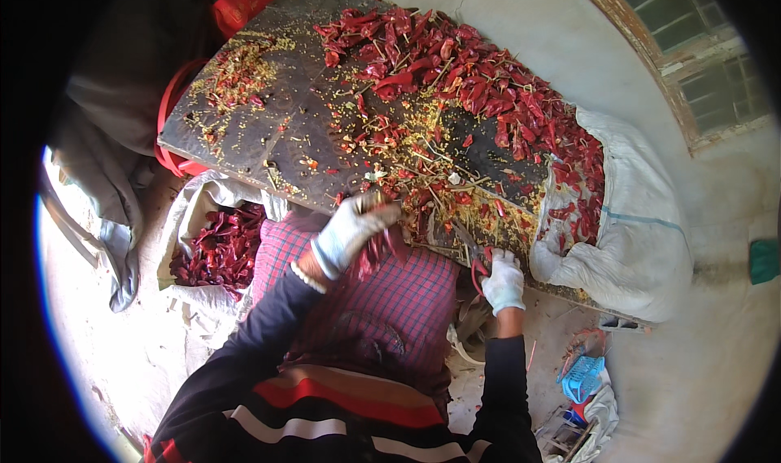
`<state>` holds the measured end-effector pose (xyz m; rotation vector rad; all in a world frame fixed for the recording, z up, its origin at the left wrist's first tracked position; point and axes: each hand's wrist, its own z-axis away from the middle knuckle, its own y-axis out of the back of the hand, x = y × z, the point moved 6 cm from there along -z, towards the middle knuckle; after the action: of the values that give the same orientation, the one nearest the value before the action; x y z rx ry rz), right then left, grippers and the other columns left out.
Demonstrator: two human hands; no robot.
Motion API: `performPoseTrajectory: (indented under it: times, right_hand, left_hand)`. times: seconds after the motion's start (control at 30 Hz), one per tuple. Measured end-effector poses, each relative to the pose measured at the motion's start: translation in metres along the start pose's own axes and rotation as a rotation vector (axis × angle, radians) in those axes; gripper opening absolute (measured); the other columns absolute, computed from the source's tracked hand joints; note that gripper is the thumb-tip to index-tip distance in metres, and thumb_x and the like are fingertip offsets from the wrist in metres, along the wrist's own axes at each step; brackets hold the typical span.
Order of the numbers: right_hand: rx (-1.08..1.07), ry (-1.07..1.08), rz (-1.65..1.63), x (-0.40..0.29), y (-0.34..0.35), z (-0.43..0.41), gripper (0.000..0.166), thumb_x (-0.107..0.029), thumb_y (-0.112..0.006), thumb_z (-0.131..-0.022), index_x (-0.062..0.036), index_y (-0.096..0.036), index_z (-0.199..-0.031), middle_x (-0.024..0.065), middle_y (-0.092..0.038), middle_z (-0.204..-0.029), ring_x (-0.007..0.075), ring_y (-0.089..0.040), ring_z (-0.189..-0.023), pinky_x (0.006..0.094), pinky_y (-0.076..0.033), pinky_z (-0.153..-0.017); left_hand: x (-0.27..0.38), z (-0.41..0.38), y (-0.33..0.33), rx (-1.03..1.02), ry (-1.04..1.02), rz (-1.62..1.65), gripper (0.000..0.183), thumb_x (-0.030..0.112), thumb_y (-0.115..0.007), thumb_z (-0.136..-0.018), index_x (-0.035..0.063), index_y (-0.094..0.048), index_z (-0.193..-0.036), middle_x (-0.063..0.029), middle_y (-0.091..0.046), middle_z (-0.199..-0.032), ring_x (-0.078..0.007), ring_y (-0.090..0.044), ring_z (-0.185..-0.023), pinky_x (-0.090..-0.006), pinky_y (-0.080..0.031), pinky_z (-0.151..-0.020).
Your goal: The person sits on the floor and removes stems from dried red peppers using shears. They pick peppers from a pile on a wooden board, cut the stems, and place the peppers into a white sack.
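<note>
My left hand (360, 225), in a white work glove, is at the near edge of the table (293, 121), over my lap. It holds dried red chili peppers (381, 252), blurred and hanging below the fingers; how many I cannot tell. My right hand (505, 280), gloved the same way, grips red-handled scissors (479, 271). Their blades (465, 237) point up and left over cut stems and yellow seeds (439, 219) at the table edge. A large heap of dried red chilies (476, 75) lies along the far side of the table.
An open white woven sack (640, 219) lies on the right end, chilies at its mouth. Below the table's left side stands another sack (177, 225) of red chili pieces. Checked cloth (366, 304) covers my lap. A blue plastic basket (583, 377) sits low at right.
</note>
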<state>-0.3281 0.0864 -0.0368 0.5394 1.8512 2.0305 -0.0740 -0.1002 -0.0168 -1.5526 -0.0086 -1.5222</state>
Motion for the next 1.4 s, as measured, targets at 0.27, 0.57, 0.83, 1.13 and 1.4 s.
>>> performPoseTrajectory:
  times: [0.27,0.57,0.83,1.13,1.4]
  right_hand:
    - [0.162,-0.015,0.051,0.008,-0.022,-0.004,0.033,-0.02,-0.074,-0.073,-0.0076,-0.059,-0.1,0.0151,-0.061,-0.097,0.0349,-0.063,-0.089,0.0452,-0.053,-0.077]
    - [0.069,0.144,-1.033,-0.058,0.053,0.076,0.045,-0.006,-0.084,-0.068,-0.0002,-0.053,-0.1,0.0016,-0.054,-0.081,0.0106,-0.053,-0.073,0.0283,-0.048,-0.067]
    - [0.245,0.456,-0.559,-0.121,0.128,0.125,0.057,-0.024,-0.089,-0.061,-0.0034,-0.055,-0.1,0.0119,-0.06,-0.089,0.0303,-0.063,-0.078,0.0392,-0.052,-0.068]
    - [0.242,0.464,-0.32,-0.128,0.138,0.133,0.054,-0.036,-0.084,-0.064,-0.007,-0.055,-0.098,0.0141,-0.059,-0.091,0.0362,-0.06,-0.085,0.0456,-0.049,-0.073]
    - [0.262,0.482,-0.226,-0.127,0.13,0.134,0.055,-0.041,-0.083,-0.064,-0.0067,-0.056,-0.097,0.0145,-0.06,-0.091,0.0377,-0.06,-0.081,0.0478,-0.049,-0.07]
  left_hand:
    - [-0.058,0.084,-0.012,0.069,0.107,-0.022,0.019,0.019,-0.062,-0.095,0.0008,-0.063,-0.102,-0.0074,-0.068,-0.086,-0.0152,-0.065,-0.075,-0.028,-0.053,-0.068]
    - [-0.031,0.113,-0.03,0.092,-0.145,-0.178,0.011,0.011,-0.067,-0.091,0.0001,-0.067,-0.094,0.0004,-0.062,-0.076,-0.0053,-0.055,-0.068,-0.0223,-0.047,-0.061]
    - [-0.017,0.122,-0.049,0.058,-0.33,-0.423,0.013,0.0,-0.062,-0.083,-0.0002,-0.068,-0.095,0.0007,-0.062,-0.074,-0.0036,-0.054,-0.061,-0.0225,-0.046,-0.053]
    - [-0.022,0.123,-0.047,0.112,-0.319,-0.599,0.02,-0.001,-0.062,-0.072,0.0,-0.068,-0.092,-0.0079,-0.057,-0.071,-0.0137,-0.056,-0.062,-0.0287,-0.045,-0.058]
    - [-0.028,0.125,-0.044,0.162,-0.273,-0.449,0.015,-0.004,-0.065,-0.072,-0.0008,-0.068,-0.087,-0.0054,-0.06,-0.073,-0.0093,-0.055,-0.064,-0.0262,-0.045,-0.058]
